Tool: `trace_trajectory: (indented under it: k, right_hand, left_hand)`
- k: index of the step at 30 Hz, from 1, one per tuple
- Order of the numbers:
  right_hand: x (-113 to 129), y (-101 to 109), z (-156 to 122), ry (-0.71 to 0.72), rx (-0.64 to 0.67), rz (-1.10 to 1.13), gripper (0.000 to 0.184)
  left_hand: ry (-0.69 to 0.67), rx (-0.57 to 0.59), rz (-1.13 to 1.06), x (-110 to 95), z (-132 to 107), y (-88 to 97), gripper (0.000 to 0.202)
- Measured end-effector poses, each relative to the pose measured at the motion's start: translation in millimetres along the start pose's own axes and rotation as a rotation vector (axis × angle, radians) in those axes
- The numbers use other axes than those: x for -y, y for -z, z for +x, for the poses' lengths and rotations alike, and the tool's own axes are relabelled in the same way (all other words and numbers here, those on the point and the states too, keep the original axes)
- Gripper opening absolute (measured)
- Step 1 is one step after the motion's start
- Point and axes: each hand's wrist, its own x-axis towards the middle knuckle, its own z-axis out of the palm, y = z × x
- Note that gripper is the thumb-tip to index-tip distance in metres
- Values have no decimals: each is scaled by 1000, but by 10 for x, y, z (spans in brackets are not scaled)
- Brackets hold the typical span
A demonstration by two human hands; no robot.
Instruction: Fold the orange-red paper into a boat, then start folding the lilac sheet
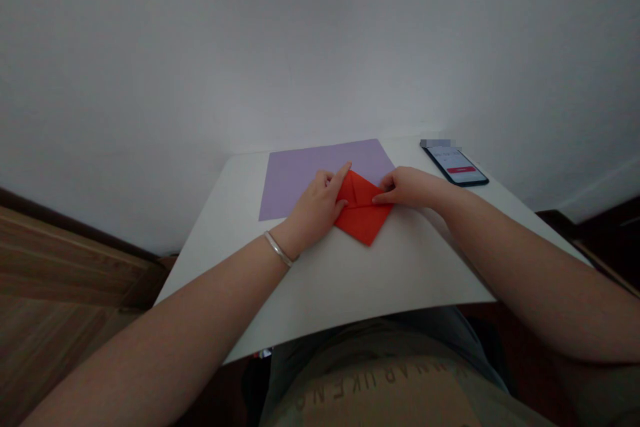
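A small piece of folded red paper [363, 223] lies on the near part of the table, turned like a diamond with one corner pointing toward the person. Its upper end overlaps the edge of a lilac paper sheet [300, 183], and crease lines and layered flaps show across its face. It looks light and thin, with little stiffness of its own, so it would probably skid easily on that smooth surface. The safest hold seems to be a fingertip pressing it flat near the folded edges, or a light pinch at an outer corner, since the loose flaps could spring or shift.

The left hand [315, 203] rests against the paper's left side, its grip open, with the fingers apart and the index finger reaching up along the red edge. The right hand [405, 188] comes in from the other side, its fingertips on the right corner. Whether its thumb is pinched beneath the paper, I cannot tell from here.

A silver bangle [278, 249] circles the left wrist. Beyond the right hand, a smartphone [455, 165] lies with its screen lit near the far edge of the white table [380, 280], in front of a white wall [320, 47].
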Motion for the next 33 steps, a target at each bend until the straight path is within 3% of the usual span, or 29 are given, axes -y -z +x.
trace_trajectory:
  k: [5, 10, 14, 18, 24, 30, 33]
  right_hand:
    - [26, -17, 9, -4, -13, -37, 27]
    - [24, -47, 23, 15, -31, -69, 29]
    - [-10, -44, 34, -29, -40, -69, 29]
    - [-110, 7, 25, -31, 35, -15, 26]
    - [-247, 21, 24, 29, 104, 105, 13]
    - [-176, -41, 3, 35, -76, 128, 9]
    - [-177, -33, 4, -10, -79, 118, 8]
  left_hand:
    - [-104, 43, 98, 35, -15, -26, 47]
    - [-215, 146, 155, 37, -14, -30, 45]
    - [-161, 270, 176, 47, -2, -25, 51]
    - [-141, 320, 210, 57, 6, -17, 53]
    - [-164, 273, 226, 36, -17, -24, 55]
    - [-144, 100, 159, 51, -32, -88, 67]
    - [-162, 95, 149, 62, -31, -104, 68]
